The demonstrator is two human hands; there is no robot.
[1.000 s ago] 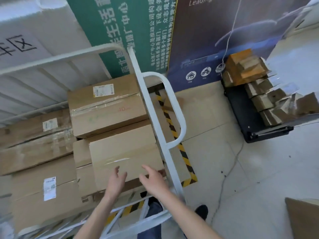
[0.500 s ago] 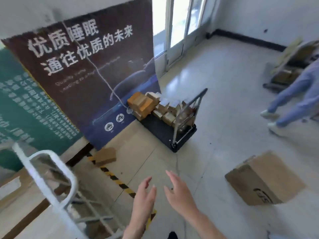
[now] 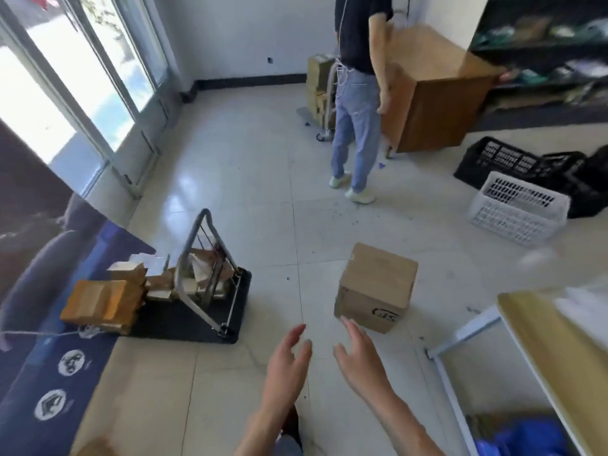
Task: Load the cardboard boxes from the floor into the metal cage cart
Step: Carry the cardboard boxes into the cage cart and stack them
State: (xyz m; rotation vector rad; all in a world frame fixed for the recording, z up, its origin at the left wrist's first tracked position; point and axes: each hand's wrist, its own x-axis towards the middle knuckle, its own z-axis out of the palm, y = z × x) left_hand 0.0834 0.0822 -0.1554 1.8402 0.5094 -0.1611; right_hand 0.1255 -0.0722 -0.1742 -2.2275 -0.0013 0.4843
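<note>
A brown cardboard box (image 3: 376, 286) with a dark logo on its near side stands alone on the tiled floor, right of centre. My left hand (image 3: 287, 370) and my right hand (image 3: 357, 358) are held out in front of me, both empty with fingers apart. The right hand's fingertips reach close to the box's near lower corner without touching it. The left hand is further left of the box. The metal cage cart is out of view.
A black flat trolley (image 3: 184, 311) with small boxes and a folding handle stands at the left by a dark banner (image 3: 39, 291). Another person (image 3: 357, 93) carries a large box at the back. A white crate (image 3: 518, 209), black crates (image 3: 500, 161) and a table edge (image 3: 552, 350) are on the right.
The view has swung right, from the loaded cage cart, past the banner, to the open floor. The floor box is now nearer and just ahead of my empty hands.
</note>
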